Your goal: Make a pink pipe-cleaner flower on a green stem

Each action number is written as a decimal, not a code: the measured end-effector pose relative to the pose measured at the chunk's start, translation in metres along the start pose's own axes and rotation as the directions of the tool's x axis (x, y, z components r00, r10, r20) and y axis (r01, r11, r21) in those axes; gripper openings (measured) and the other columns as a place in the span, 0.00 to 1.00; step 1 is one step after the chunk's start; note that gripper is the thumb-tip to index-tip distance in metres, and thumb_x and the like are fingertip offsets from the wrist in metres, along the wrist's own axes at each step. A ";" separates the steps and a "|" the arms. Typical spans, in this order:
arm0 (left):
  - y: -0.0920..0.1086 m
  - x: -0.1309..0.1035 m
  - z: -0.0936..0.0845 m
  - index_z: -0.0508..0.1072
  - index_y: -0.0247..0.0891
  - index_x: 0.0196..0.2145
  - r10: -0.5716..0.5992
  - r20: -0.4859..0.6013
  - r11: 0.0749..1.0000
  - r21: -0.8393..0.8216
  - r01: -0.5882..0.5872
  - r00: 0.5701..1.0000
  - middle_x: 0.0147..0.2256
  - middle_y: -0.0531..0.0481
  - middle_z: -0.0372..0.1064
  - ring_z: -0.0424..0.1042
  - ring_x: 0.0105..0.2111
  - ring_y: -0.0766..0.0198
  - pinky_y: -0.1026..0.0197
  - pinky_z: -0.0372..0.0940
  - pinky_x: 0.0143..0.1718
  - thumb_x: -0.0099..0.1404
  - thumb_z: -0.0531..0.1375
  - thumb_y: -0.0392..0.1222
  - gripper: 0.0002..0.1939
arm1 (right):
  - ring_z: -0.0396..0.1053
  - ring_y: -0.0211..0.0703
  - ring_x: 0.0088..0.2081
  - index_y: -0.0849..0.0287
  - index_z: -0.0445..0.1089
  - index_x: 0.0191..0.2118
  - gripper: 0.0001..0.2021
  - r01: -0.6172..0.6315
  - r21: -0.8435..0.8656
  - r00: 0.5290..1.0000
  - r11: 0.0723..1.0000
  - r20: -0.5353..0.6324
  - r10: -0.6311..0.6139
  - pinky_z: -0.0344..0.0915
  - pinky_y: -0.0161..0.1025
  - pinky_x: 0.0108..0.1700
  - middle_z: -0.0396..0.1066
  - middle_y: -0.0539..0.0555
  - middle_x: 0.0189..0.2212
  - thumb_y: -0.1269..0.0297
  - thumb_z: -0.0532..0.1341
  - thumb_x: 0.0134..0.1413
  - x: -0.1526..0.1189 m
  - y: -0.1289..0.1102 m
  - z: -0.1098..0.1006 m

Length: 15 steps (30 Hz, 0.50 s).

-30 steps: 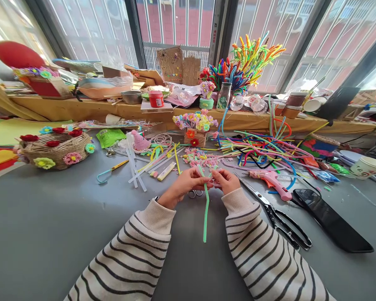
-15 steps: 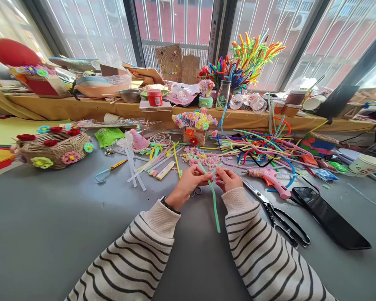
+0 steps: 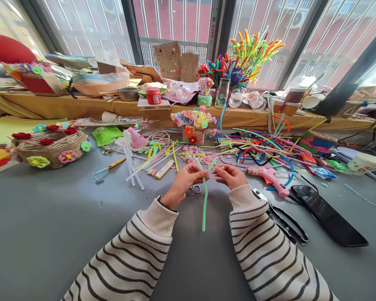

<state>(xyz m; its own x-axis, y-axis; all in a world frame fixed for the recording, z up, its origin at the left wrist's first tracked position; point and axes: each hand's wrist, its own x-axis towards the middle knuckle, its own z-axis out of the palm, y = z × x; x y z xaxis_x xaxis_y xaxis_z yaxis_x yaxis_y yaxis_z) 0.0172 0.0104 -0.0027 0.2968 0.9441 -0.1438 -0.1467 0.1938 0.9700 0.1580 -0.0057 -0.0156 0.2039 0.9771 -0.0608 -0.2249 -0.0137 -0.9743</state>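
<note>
A smooth grey tabletop runs up to a ledge draped in mustard cloth. Above it 2 hands work close together: the left hand pinches a light green, fuzzy stem between thumb and fingers — 2 tips fork above the grip, and a long end hangs below. The right hand pinches a thin, pale pink strand just beside it. Right of the grip lie a pink plastic glue gun, large black-handled metal scissors and a flat black phone; well left stands a woven brown basket with coloured flowers.
</note>
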 end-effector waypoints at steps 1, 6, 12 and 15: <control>0.000 0.000 0.000 0.60 0.33 0.21 0.003 -0.001 1.000 0.000 -0.003 1.000 0.21 0.55 0.62 0.67 0.23 0.70 0.64 0.63 0.29 0.42 0.62 0.38 0.12 | 0.66 0.31 0.21 0.62 0.67 0.23 0.12 -0.011 -0.002 1.000 1.000 0.008 0.012 0.63 0.27 0.20 0.68 0.47 0.19 0.61 0.64 0.27 0.000 -0.001 -0.001; -0.001 -0.001 0.000 0.61 0.32 0.22 0.001 0.029 1.000 -0.015 0.000 1.000 0.22 0.54 0.64 0.67 0.24 0.70 0.64 0.63 0.30 0.40 0.62 0.37 0.12 | 0.65 0.31 0.19 0.63 0.65 0.20 0.12 -0.001 0.029 1.000 1.000 -0.020 0.001 0.63 0.27 0.19 0.68 0.48 0.17 0.62 0.64 0.26 -0.001 0.002 0.001; 0.000 0.000 -0.001 0.60 0.33 0.21 0.066 -0.123 0.993 -0.093 -0.078 0.990 0.20 0.56 0.63 0.66 0.22 0.72 0.66 0.62 0.30 0.41 0.62 0.37 0.12 | 0.62 0.29 0.13 0.63 0.63 0.21 0.13 0.026 0.122 0.991 0.992 -0.136 -0.009 0.61 0.27 0.15 0.65 0.46 0.12 0.61 0.63 0.26 -0.003 0.019 0.016; 0.000 0.001 -0.001 0.59 0.33 0.20 0.097 -0.193 0.984 -0.132 -0.124 0.976 0.19 0.57 0.63 0.65 0.22 0.73 0.65 0.62 0.31 0.41 0.61 0.36 0.12 | 0.62 0.29 0.13 0.63 0.62 0.22 0.13 0.051 0.160 0.990 0.986 -0.137 -0.029 0.61 0.26 0.15 0.65 0.45 0.12 0.61 0.63 0.26 -0.003 0.023 0.022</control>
<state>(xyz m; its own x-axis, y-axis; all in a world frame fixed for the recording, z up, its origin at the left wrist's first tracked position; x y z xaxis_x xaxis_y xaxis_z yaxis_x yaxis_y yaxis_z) 0.0163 0.0122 -0.0027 0.0936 0.9920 -0.0843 -0.3056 0.1092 0.9459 0.1315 -0.0047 -0.0330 0.3387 0.9389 -0.0616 -0.3640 0.0704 -0.9287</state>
